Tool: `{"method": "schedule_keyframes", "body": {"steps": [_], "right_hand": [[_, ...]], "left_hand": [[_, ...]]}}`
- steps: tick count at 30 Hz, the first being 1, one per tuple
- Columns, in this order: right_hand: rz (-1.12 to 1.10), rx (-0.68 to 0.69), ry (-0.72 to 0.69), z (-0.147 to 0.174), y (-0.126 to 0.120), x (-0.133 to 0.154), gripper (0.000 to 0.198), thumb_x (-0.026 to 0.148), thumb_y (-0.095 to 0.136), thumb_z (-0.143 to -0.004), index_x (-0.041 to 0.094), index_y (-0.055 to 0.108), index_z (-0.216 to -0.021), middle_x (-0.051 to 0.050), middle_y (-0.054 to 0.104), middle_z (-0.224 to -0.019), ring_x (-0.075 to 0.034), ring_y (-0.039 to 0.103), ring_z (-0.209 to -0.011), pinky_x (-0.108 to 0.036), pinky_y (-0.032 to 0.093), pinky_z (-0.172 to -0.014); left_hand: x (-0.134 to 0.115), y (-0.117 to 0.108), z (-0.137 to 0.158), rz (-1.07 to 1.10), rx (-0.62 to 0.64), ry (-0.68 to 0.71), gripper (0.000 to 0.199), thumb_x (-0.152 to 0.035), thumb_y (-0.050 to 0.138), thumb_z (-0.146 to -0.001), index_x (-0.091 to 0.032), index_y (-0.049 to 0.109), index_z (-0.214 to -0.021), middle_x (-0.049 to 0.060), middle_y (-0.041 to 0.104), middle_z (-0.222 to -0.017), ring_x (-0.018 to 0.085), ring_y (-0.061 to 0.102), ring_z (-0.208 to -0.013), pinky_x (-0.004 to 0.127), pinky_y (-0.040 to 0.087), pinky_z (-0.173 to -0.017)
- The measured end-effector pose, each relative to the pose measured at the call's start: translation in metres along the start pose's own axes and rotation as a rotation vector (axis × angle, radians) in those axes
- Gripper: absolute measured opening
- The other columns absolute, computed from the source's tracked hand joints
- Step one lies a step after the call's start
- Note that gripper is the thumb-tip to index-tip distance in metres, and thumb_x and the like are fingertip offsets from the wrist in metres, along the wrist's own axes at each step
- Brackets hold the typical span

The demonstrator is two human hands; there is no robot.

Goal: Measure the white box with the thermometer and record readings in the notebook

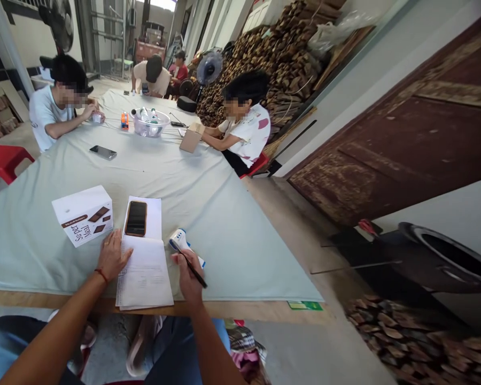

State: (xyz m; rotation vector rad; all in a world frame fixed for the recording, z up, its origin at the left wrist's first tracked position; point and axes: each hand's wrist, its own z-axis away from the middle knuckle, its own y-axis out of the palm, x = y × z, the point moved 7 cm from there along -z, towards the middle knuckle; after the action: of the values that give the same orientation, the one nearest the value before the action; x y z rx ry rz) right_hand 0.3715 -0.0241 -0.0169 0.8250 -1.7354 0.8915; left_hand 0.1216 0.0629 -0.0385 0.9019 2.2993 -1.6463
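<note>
My left hand (pixel 113 255) lies flat with its fingers spread, touching the left edge of an open notebook (pixel 146 275). Handwriting or print shows faintly on the lower page. On the upper page rests a dark smartphone (pixel 136 218) in an orange-brown case. Between the fingers of my right hand (pixel 190 278) is a black pen (pixel 193 268), just right of the notebook. Beyond that hand, partly behind it, a white and blue infrared thermometer (pixel 180 239) lies on the cloth. A white box (pixel 86 214) printed "Super Meal" stands near my left fingertips.
A pale cloth covers the long table (pixel 208 214). Farther along are another phone (pixel 103 152), a clear basin (pixel 148 128) of bottles and an orange box (pixel 124 121). Several people sit around it, one with a brown carton (pixel 190 140). Firewood (pixel 272 53) is stacked behind.
</note>
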Motion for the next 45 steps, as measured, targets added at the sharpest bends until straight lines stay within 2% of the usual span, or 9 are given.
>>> {"method": "schedule_keyframes", "body": {"steps": [3,6,8,16,24,27,30,35,45], "right_hand": [[0.253,0.171,-0.095,-0.008,0.033,0.001,0.032,0.039,0.042,-0.097,0.017,0.064,-0.102,-0.011,0.071,-0.094,-0.024,0.063,-0.089,-0.038,0.048,-0.083],[0.574,0.185,-0.138,-0.015,0.054,-0.005,0.021,0.028,0.045,-0.095,0.016,0.063,-0.096,-0.014,0.070,-0.092,-0.027,0.060,-0.092,-0.039,0.046,-0.084],[0.650,0.166,-0.167,-0.015,0.060,-0.007,0.018,0.024,0.045,-0.094,0.016,0.061,-0.100,-0.014,0.069,-0.096,-0.027,0.059,-0.095,-0.039,0.045,-0.086],[0.610,0.156,-0.259,-0.009,0.063,-0.012,0.027,0.023,0.045,-0.093,0.014,0.057,-0.115,-0.016,0.067,-0.111,-0.029,0.055,-0.105,-0.041,0.042,-0.088],[0.689,0.121,-0.305,-0.004,0.059,-0.012,0.022,0.022,0.049,-0.092,0.013,0.059,-0.109,-0.021,0.061,-0.127,-0.032,0.050,-0.117,-0.046,0.039,-0.095],[0.668,0.184,-0.406,0.001,0.066,-0.005,0.023,0.023,0.051,-0.092,0.014,0.059,-0.112,-0.020,0.057,-0.138,-0.033,0.043,-0.130,-0.048,0.035,-0.104],[0.646,0.291,-0.473,0.004,0.079,-0.004,0.022,0.024,0.050,-0.094,0.016,0.061,-0.112,-0.017,0.054,-0.143,-0.031,0.040,-0.137,-0.049,0.031,-0.110],[0.691,0.368,-0.418,0.010,0.093,-0.017,0.024,0.021,0.049,-0.094,0.019,0.063,-0.114,-0.013,0.057,-0.142,-0.030,0.043,-0.137,-0.052,0.030,-0.112],[0.615,0.298,-0.450,0.010,0.091,-0.023,0.030,0.029,0.044,-0.098,0.018,0.064,-0.117,-0.017,0.064,-0.130,-0.034,0.049,-0.129,-0.057,0.036,-0.106]], "left_hand": [[-0.002,0.006,0.002,0.016,-0.041,0.004,0.068,-0.045,0.051,-0.089,-0.005,0.039,-0.143,0.026,0.052,-0.141,0.037,0.047,-0.133,0.053,0.033,-0.111],[-0.004,0.005,0.006,0.026,-0.074,-0.003,0.074,-0.046,0.055,-0.087,-0.004,0.036,-0.145,0.026,0.053,-0.139,0.038,0.049,-0.131,0.053,0.033,-0.111],[-0.003,0.003,0.007,0.040,-0.078,-0.017,0.077,-0.046,0.059,-0.085,-0.006,0.034,-0.146,0.024,0.057,-0.135,0.038,0.051,-0.127,0.053,0.035,-0.109],[-0.004,-0.003,0.005,0.061,-0.038,-0.009,0.081,-0.040,0.061,-0.080,-0.010,0.029,-0.148,0.019,0.062,-0.128,0.035,0.056,-0.122,0.051,0.037,-0.107],[-0.015,-0.005,0.007,0.023,-0.001,0.000,0.083,-0.036,0.062,-0.079,-0.008,0.027,-0.149,0.016,0.068,-0.118,0.034,0.058,-0.117,0.052,0.026,-0.113],[-0.019,-0.009,0.006,-0.008,-0.026,0.017,0.076,-0.036,0.060,-0.080,-0.009,0.036,-0.147,0.018,0.064,-0.124,0.034,0.053,-0.123,0.052,0.029,-0.113],[-0.029,-0.011,0.008,-0.021,-0.038,0.135,0.058,-0.039,0.057,-0.085,-0.012,0.052,-0.137,0.019,0.055,-0.136,0.034,0.046,-0.131,0.051,0.030,-0.114],[-0.049,0.005,0.022,-0.016,0.159,0.390,0.054,-0.042,0.054,-0.088,-0.017,0.057,-0.136,0.016,0.048,-0.147,0.031,0.044,-0.135,0.049,0.028,-0.116],[-0.051,0.017,0.025,-0.129,0.236,0.322,0.047,-0.045,0.058,-0.087,-0.021,0.063,-0.126,0.014,0.054,-0.142,0.032,0.046,-0.133,0.055,0.027,-0.113]]}}
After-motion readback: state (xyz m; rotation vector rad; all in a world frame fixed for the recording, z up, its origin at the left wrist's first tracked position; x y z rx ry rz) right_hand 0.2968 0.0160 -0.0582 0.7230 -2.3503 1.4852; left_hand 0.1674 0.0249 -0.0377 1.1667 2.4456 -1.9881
